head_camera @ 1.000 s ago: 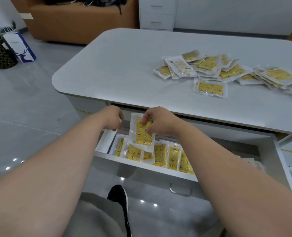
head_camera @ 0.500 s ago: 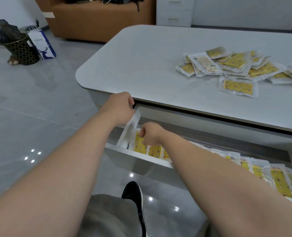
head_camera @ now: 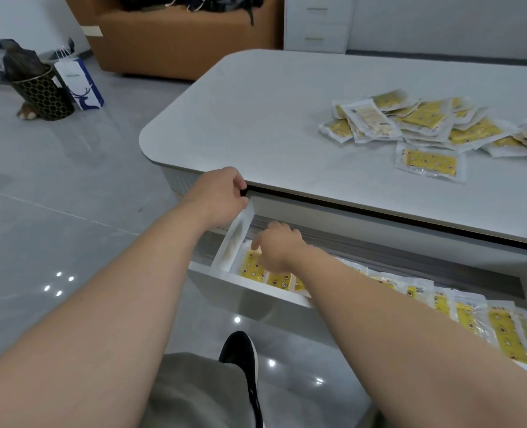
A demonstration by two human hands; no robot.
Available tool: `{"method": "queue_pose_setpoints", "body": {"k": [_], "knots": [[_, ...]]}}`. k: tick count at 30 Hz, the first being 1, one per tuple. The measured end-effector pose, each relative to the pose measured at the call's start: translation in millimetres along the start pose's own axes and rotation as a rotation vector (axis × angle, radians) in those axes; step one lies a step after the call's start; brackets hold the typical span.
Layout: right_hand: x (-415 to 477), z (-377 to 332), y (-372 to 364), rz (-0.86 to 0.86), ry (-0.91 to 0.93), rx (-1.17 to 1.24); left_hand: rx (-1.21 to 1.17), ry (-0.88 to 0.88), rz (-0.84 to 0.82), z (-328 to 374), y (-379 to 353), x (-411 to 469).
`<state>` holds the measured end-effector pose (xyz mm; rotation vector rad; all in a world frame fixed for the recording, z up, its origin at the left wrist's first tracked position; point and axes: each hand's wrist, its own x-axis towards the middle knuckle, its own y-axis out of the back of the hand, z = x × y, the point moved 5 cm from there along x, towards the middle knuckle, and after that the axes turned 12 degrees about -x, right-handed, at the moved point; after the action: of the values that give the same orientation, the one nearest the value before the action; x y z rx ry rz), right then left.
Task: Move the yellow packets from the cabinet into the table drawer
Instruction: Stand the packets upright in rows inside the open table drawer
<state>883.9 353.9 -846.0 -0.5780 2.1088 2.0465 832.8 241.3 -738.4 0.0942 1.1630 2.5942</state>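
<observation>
The right hand [head_camera: 276, 247], fingers released, presses a yellow plastic-wrapped packet [head_camera: 251, 267] down at the 9 o'clock end of the white table drawer [head_camera: 235, 239]. The left hand [head_camera: 222, 196] curls at the grey bench [head_camera: 256, 118] lip, grip unclear. The loosely standing packet may topple or snag when the drawer closes.

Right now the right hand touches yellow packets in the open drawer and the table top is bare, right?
Not bare: the head view shows a pile of yellow packets on the table top. The right hand does touch packets in the open drawer.
</observation>
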Motion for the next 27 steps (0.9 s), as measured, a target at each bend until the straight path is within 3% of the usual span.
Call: {"method": "queue_pose_setpoints", "body": {"k": [7,13,18,27], "knots": [[-73.0,58.7,92.2,0.289,-0.11,0.285,-0.092,-0.193,0.101,69.5,-18.4,4.7],[-137.1,169.6,106.6,0.517,-0.476,0.249,-0.073,-0.273,0.012,129.8,-74.5,15.6],[-157.1,240.3,77.5,0.462,-0.637,0.127,0.125,-0.228,-0.002,148.3,-115.4,38.2],[-136.9,272.9,69.1,0.39,-0.543,0.143,0.326,-0.199,-0.04,151.4,-154.7,97.4]]}}
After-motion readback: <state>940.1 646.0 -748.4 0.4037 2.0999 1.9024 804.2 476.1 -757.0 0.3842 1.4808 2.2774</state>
